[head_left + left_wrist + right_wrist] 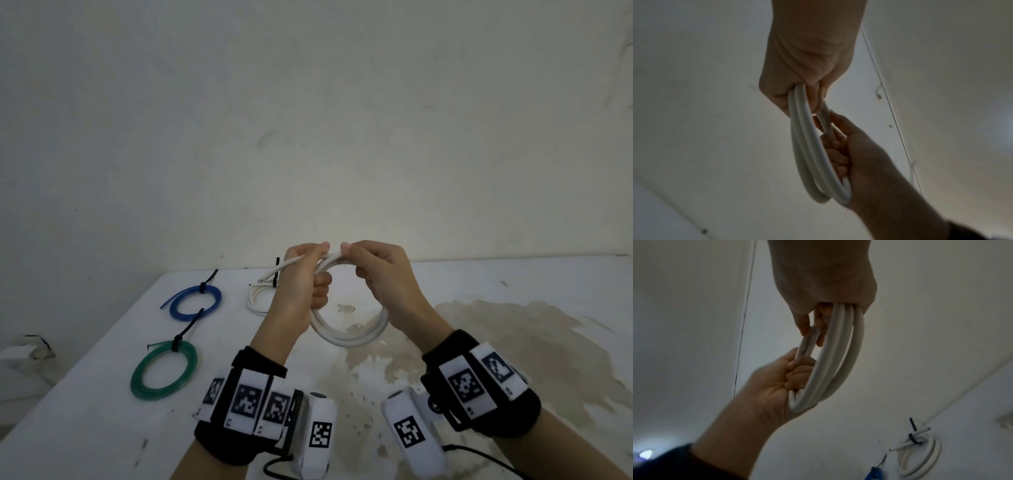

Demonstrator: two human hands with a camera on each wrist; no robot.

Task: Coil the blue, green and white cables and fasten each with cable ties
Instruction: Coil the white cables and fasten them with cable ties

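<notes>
Both hands hold a thick white cable coil (349, 334) up above the white table (102, 394). My left hand (305, 274) grips the coil's top left, fingers curled round the strands (807, 146). My right hand (373, 270) grips the top right, fingers curled round the strands (838, 353). A loose cable end (274, 274) sticks out left of the left hand. On the table lie a blue coil (196, 303) and a green coil (164, 370), each bound with a black tie, and a smaller white coil (257, 299) (920, 456) with a black tie.
A plain wall (308, 120) rises behind the table's far edge. Brown stains (496, 342) cover the table's right half. A pale object (24, 353) sits off the table's left edge. Both wrists carry black bands with marker tags.
</notes>
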